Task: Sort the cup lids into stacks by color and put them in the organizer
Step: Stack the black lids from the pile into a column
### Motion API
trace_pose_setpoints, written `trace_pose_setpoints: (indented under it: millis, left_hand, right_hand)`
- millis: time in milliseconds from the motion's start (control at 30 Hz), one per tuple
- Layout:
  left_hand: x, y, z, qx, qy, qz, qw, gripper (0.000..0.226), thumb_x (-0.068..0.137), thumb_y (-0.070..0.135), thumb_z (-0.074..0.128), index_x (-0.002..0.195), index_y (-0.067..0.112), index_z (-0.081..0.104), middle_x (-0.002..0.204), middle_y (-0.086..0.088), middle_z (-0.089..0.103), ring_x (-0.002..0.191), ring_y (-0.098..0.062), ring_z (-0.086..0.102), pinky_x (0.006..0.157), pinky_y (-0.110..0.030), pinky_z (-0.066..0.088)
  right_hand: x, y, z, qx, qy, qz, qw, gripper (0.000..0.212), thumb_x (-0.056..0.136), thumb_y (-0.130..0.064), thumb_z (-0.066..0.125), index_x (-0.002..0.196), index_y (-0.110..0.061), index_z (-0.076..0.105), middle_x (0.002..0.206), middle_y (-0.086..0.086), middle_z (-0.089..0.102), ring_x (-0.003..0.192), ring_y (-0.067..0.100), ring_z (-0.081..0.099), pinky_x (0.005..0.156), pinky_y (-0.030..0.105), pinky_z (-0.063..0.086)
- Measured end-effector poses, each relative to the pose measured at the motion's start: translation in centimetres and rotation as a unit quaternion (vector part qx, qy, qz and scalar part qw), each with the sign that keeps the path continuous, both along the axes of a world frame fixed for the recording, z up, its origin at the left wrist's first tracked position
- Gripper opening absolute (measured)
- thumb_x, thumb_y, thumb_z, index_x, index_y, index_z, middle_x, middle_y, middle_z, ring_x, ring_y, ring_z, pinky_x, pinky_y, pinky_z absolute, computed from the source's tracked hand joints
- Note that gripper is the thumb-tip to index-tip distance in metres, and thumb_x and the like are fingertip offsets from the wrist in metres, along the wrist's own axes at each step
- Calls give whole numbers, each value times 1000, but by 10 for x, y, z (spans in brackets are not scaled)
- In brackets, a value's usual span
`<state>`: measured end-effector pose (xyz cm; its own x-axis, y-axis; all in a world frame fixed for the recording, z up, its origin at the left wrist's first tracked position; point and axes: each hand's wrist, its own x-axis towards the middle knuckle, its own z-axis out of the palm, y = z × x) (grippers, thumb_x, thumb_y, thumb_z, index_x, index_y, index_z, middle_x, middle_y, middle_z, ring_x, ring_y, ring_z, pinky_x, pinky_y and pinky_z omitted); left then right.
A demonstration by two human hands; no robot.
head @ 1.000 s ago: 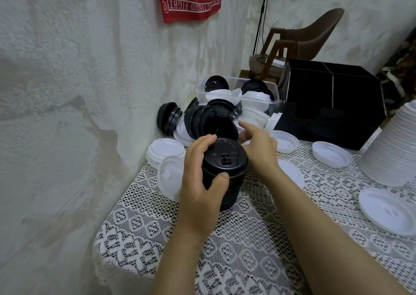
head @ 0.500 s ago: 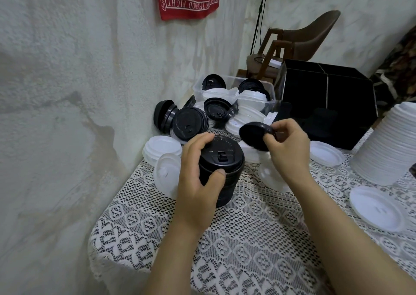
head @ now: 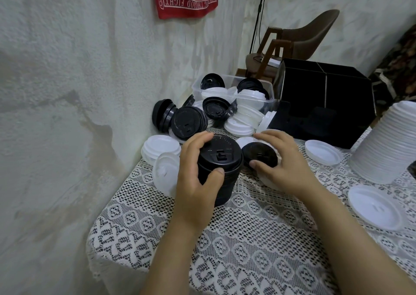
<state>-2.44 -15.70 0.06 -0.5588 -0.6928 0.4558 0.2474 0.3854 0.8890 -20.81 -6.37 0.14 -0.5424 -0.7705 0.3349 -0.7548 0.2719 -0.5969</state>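
Note:
A stack of black lids (head: 219, 159) stands upright on the lace tablecloth (head: 258, 238). My left hand (head: 198, 177) grips the stack from its left side, thumb on the front. Just right of the stack, my right hand (head: 281, 164) holds a single black lid (head: 260, 155) between thumb and fingers, lid top facing up. A mixed pile of black and white lids (head: 202, 119) lies behind, against the wall. The black organizer (head: 326, 98) stands at the back right.
A clear plastic tub (head: 234, 92) with more lids sits behind the pile. A tall stack of white lids (head: 387, 143) stands at the right. Single white lids (head: 378, 206) lie on the cloth. The wall runs close along the left. A chair stands in the background.
My right hand took a black lid from the pile and has carried it down beside the black stack. My left hand stays on the stack.

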Motion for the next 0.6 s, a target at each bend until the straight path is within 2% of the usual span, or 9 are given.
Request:
trace_pose_setpoints:
  millis: [100, 200, 267, 333, 433, 467, 533, 600]
  left_hand:
    - [0, 0, 0, 0, -2, 1, 1000, 54, 71, 35, 49, 125, 29, 50, 131, 1, 50, 126, -16, 46, 107, -34, 40]
    - [0, 0, 1, -1, -4, 2, 1000, 54, 71, 35, 49, 125, 30, 50, 132, 1, 49, 127, -15, 45, 107, -34, 39]
    - [1, 0, 1, 2, -5, 3, 1000, 53, 71, 35, 50, 125, 31, 50, 132, 1, 49, 127, -15, 45, 107, -34, 39]
    - [1, 0, 0, 5, -6, 0, 1000, 54, 72, 36, 50, 125, 32, 49, 133, 1, 49, 127, -16, 45, 107, -37, 40]
    - [4, -1, 0, 20, -5, -16, 1000, 59, 73, 36, 53, 131, 32, 45, 134, -1, 50, 128, -18, 47, 107, -40, 41]
    - [4, -1, -1, 27, -4, -23, 999, 62, 73, 36, 55, 134, 31, 43, 134, 3, 52, 127, -16, 48, 107, -37, 41]
    - [6, 0, -1, 26, -11, -29, 999, 70, 71, 36, 60, 137, 34, 37, 130, 22, 52, 126, -7, 48, 102, -22, 42]
    - [6, 0, 0, 22, -22, -30, 999, 79, 69, 37, 66, 140, 37, 31, 129, 30, 49, 126, -2, 47, 97, -16, 42]
  right_hand:
    - [-6, 5, -2, 51, -66, 7, 997, 73, 80, -23, 78, 143, -29, 42, 147, -7, 36, 139, 11, 28, 115, 31, 23]
    - [-9, 6, -9, 55, -105, 17, 993, 74, 77, -22, 81, 142, -24, 44, 139, -3, 47, 131, 16, 44, 114, 40, 34]
    - [-8, 6, -8, 44, -102, 16, 994, 73, 76, -23, 82, 140, -23, 48, 132, -6, 49, 126, 13, 47, 111, 32, 36]
    - [-6, 6, -2, 14, -83, 9, 996, 71, 75, -23, 82, 137, -22, 50, 129, -7, 49, 124, 12, 48, 106, 22, 34]
    - [5, 6, 18, -85, -100, 27, 991, 66, 75, -24, 81, 133, -27, 51, 132, -7, 49, 124, 9, 50, 110, 28, 37]
    - [10, 6, 25, -118, -119, 51, 985, 65, 75, -27, 81, 132, -29, 50, 133, -8, 50, 124, 6, 51, 110, 28, 39]
    - [25, 3, 41, -164, -144, 110, 970, 66, 73, -35, 83, 130, -30, 51, 135, -8, 52, 126, 3, 51, 108, 25, 40]
    - [40, -1, 51, -169, -147, 169, 960, 65, 71, -40, 75, 130, -30, 51, 137, -5, 52, 129, 5, 49, 109, 28, 40]
